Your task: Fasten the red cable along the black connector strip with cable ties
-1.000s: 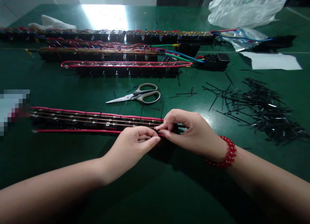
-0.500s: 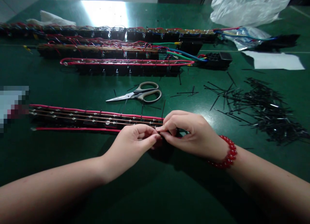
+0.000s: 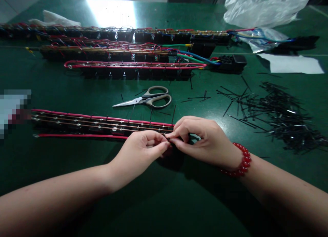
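A long black wired strip with copper-coloured rods and a red wire along its near edge lies across the front of the table. At its right end, my left hand pinches with thumb and forefinger. Meeting it fingertip to fingertip, my right hand is closed too, a red bead bracelet on its wrist. A thin dark piece, apparently a black cable tie, shows between the fingertips; most of it is hidden. Beyond the strip, scissors lie with their tips to the left.
Loose black cable ties form a pile on the right. Behind the scissors are more wired strips with red, blue and green wires. A white paper and a clear plastic bag lie at the back right.
Both hands stay nearly in place, still pinching at the strip's right end. The whole view shifts very slightly; nothing else visibly moves.
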Demonstrator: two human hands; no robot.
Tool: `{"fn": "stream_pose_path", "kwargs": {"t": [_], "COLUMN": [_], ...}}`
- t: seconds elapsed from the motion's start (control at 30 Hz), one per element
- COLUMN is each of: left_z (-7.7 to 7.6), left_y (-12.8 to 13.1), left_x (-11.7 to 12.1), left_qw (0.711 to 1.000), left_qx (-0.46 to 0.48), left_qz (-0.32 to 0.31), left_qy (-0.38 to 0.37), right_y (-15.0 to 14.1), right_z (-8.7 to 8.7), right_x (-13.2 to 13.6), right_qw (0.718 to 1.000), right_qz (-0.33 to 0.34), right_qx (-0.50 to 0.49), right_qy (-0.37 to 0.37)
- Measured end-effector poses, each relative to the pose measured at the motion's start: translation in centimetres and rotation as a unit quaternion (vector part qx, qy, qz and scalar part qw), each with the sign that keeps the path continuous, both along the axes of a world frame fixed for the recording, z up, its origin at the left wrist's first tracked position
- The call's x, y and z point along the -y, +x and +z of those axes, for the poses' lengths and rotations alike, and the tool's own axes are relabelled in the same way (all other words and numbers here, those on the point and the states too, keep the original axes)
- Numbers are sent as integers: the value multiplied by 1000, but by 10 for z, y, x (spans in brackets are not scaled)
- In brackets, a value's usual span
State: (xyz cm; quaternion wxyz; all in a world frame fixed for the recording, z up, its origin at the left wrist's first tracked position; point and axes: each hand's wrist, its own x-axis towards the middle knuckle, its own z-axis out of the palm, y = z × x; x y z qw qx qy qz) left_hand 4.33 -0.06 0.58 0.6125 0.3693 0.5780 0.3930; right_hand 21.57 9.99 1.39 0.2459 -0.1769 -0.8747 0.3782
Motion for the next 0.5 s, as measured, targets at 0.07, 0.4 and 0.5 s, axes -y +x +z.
{"fn": "stream_pose_path", "kwargs": {"t": [0.07, 0.4, 0.5], "left_z": [0, 0, 2], "left_y": [0, 0, 0], "left_x": [0, 1, 1], "left_qw": [1000, 1000, 1000], "left_qx": [0, 19, 4], "left_qz": [0, 8, 4], "left_qy": [-1, -9, -15], "right_y": [0, -2, -2], "right_z": [1, 2, 2], "right_x": [0, 0, -1], "right_qw": [1000, 992, 988], "right_qz": [3, 65, 86], "right_qx": [3, 2, -2], "right_qy": [8, 109, 131]}}
